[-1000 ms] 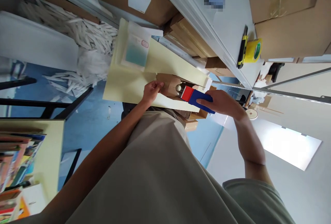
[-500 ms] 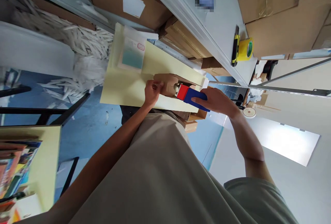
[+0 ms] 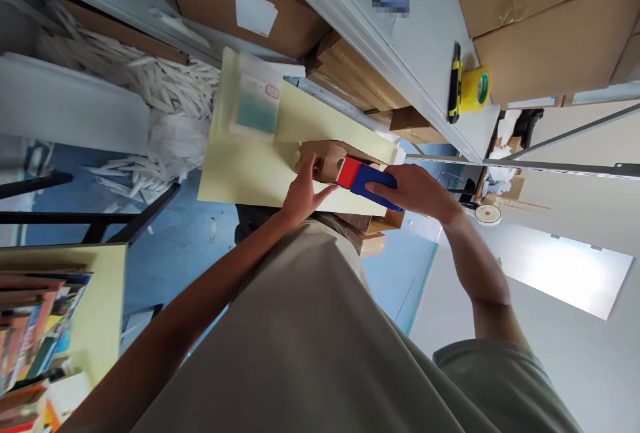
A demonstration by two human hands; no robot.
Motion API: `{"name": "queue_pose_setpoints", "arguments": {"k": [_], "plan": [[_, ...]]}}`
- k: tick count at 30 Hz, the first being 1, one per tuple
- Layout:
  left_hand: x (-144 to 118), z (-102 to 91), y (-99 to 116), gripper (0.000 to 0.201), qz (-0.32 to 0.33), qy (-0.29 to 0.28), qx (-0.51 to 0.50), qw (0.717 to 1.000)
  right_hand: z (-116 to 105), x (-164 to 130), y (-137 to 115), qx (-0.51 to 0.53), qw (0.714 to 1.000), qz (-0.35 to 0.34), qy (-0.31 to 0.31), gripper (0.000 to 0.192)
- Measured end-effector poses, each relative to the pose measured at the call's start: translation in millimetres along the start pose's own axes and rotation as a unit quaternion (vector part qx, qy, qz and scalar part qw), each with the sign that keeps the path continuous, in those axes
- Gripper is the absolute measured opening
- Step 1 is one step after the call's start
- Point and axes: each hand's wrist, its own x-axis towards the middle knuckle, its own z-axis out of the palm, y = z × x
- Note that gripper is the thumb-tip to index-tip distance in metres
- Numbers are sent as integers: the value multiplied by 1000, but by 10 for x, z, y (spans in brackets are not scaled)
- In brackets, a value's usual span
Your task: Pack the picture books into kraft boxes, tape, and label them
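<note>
A small brown cardboard box lies on a pale yellow table. My left hand presses against the box's near side, fingers spread along it. My right hand grips the blue handle of a red and blue tape dispenser, whose red head touches the box's right end. A clear bag with a teal card lies farther back on the table.
Grey metal shelving holds large cardboard boxes, a yellow tape roll and a yellow-black knife. White paper strips are heaped at the left. Blue floor and a second table with books are nearby.
My left hand moved from pinching at the box's end to lying flat with fingers spread on its side. The dispenser slid slightly left along the box.
</note>
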Motion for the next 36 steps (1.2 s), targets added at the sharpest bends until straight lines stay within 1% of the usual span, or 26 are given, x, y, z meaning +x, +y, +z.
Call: {"name": "queue_pose_setpoints", "arguments": {"k": [2,4,6,8,10,12,14,17,19,21,25,30,33,36], "plan": [[38,-31,-4,114,-3,-18,27,999,-13,-3,-31,0,1000,-8,0,53],[126,-112,44,125,22,-38,40,998,-23,-9,-65,-5,1000,-15,-6,55],[274,-214,142,142,78,-64,40,994,-35,-19,-104,-18,1000,-21,-12,55],[464,-300,261,152,146,-99,32,984,-50,-32,-145,-34,999,-27,-14,55],[649,-348,358,149,194,-132,24,972,-68,-44,-179,-47,998,-28,-15,55],[785,-359,402,141,212,-150,19,965,-87,-53,-200,-52,998,-21,-15,54],[851,-352,386,131,211,-160,21,964,-101,-59,-209,-53,998,-11,-15,53],[851,-339,290,113,189,-169,43,966,-113,-62,-217,-55,998,4,-18,54],[822,-328,216,103,168,-162,52,971,-114,-57,-223,-56,998,12,-21,55],[794,-308,155,98,151,-149,52,976,-114,-43,-224,-53,998,17,-23,55],[777,-252,87,91,143,-133,54,979,-135,17,-175,-40,999,21,-27,57],[813,-236,80,79,151,-129,58,978,-182,109,-11,-19,999,13,-45,69],[824,-279,85,80,146,-132,60,979,-154,172,138,1,998,6,-60,72],[807,-333,80,89,150,-142,64,976,-73,260,336,33,997,-6,-75,72]]}}
